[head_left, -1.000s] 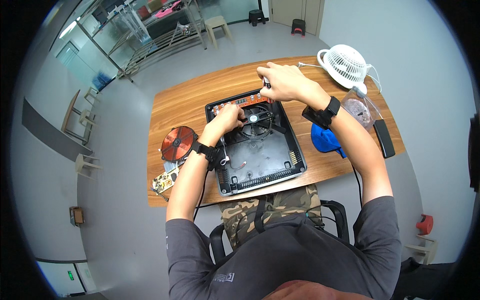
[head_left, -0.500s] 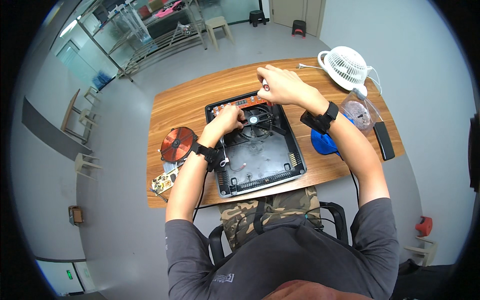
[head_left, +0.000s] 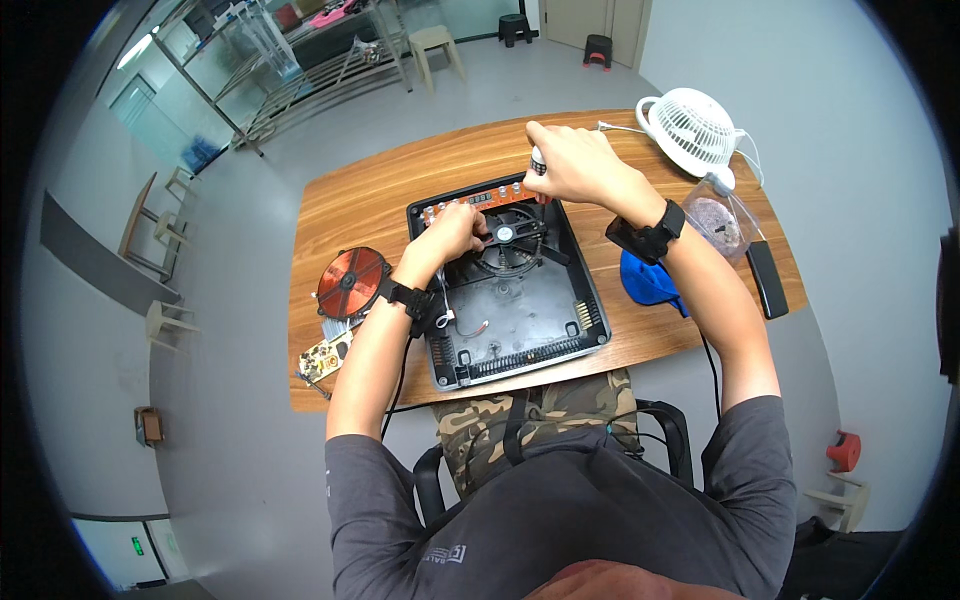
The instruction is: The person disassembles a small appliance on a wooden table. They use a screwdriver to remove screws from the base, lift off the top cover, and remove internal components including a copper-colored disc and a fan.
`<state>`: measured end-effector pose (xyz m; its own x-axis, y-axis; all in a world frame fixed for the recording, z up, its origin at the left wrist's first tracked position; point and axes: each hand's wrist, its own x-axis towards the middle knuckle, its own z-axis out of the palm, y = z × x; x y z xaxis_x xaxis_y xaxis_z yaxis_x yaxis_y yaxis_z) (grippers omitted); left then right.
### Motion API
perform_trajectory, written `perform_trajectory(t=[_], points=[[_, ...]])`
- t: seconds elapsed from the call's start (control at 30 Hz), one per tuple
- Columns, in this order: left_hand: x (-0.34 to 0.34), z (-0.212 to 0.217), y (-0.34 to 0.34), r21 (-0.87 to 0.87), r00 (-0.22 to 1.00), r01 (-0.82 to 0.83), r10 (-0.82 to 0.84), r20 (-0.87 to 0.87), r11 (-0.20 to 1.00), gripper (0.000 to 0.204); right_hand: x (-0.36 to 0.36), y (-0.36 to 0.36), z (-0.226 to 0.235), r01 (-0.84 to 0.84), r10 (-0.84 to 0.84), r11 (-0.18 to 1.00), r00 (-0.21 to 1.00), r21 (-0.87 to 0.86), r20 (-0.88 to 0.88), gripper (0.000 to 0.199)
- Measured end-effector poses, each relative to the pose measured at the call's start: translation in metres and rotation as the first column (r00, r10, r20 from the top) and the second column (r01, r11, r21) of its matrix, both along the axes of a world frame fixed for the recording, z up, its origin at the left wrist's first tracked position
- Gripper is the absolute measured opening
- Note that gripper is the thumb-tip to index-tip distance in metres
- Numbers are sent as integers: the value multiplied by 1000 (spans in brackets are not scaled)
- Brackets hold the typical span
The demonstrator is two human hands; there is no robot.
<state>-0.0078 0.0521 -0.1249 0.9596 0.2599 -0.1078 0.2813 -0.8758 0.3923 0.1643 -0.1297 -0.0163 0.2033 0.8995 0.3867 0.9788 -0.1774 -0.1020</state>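
Note:
An opened black cooker housing lies on the table in front of me. In its far part sits a black cooling fan with a pale round hub. The fingers of my left hand are closed on the left side of the fan's frame. Above the housing's far right part, my right hand grips the handle of a screwdriver, held upright with its shaft pointing down at the fan's right side. The tip is too small to make out. An orange control board runs along the housing's far edge.
Left of the housing lie a copper coil disc and a small circuit board. To the right are a blue cloth-like item, a clear container, a black slab and a white slotted basket-like appliance with a cord.
My right hand has shifted slightly right, and the screwdriver's handle now stands more upright over the fan's right side. My left hand keeps its hold on the fan.

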Motion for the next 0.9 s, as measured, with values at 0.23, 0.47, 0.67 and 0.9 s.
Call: perform_trajectory(t=[0.23, 0.47, 0.67, 0.9], points=[[-1, -4, 3, 0, 1000, 1, -1, 6, 1000, 35, -11, 3, 12, 31, -37, 994, 998, -106, -55, 42], [2, -8, 6, -7, 999, 32, -32, 25, 999, 35, -3, 1, 6, 82, -86, 996, 992, -48, -88, 42], [4, -11, 8, -31, 1000, 12, -12, 16, 999, 34, -6, -4, -1, 3, 0, 998, 999, 61, -53, 39], [2, -9, 6, 18, 998, 45, -46, 46, 999, 34, -10, 0, 14, 140, -156, 980, 982, -143, -106, 46]])
